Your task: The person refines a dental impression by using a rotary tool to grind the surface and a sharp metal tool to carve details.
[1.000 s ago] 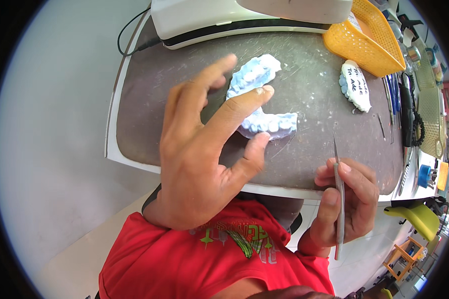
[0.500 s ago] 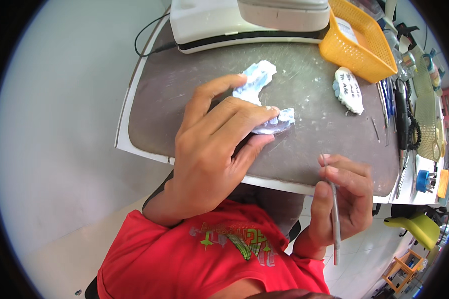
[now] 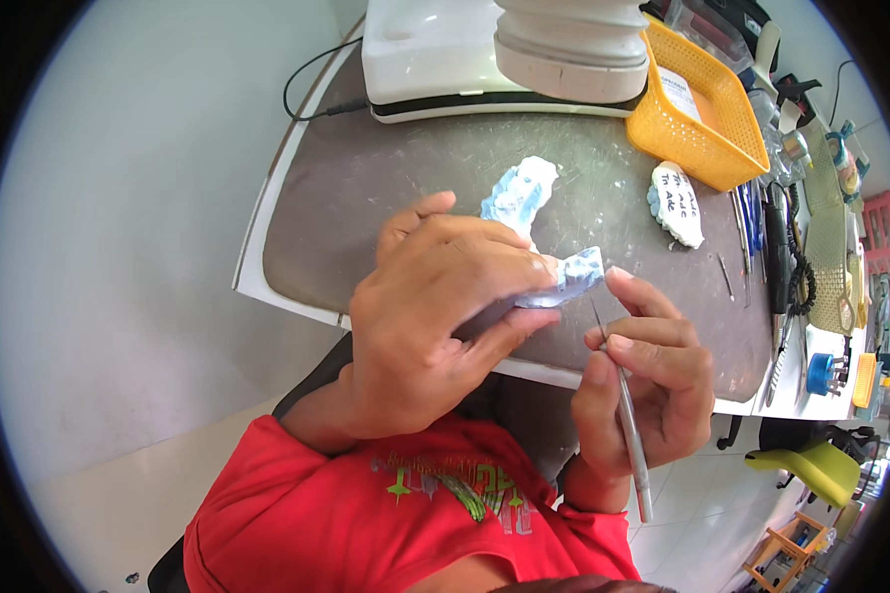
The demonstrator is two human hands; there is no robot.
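Note:
A horseshoe-shaped, white and pale blue dental cast (image 3: 521, 193) is in my left hand (image 3: 430, 301). My fingers wrap over its middle and hide that part; one end shows beyond the fingers, the other toward my right hand. My right hand (image 3: 658, 381) pinches a slim metal dental carving tool (image 3: 631, 430) like a pen, its thin tip up beside the cast's near end. The index finger stretches close to that end; I cannot tell whether finger or tip touches it. Farther right, a second white and blue plaster piece (image 3: 675, 205) with handwriting lies on the bench.
The brown bench mat (image 3: 316, 237) carries white specks. A white machine (image 3: 435, 59) with a ribbed hose (image 3: 571, 54) stands at the back. Beside it is a yellow basket (image 3: 702, 148). Slim tools and a black handpiece (image 3: 778, 247) with coiled cord line the right side.
My right hand has moved up and left, bringing the carving tool beside the cast. The left hand keeps hold of the cast. The whole view has shifted slightly.

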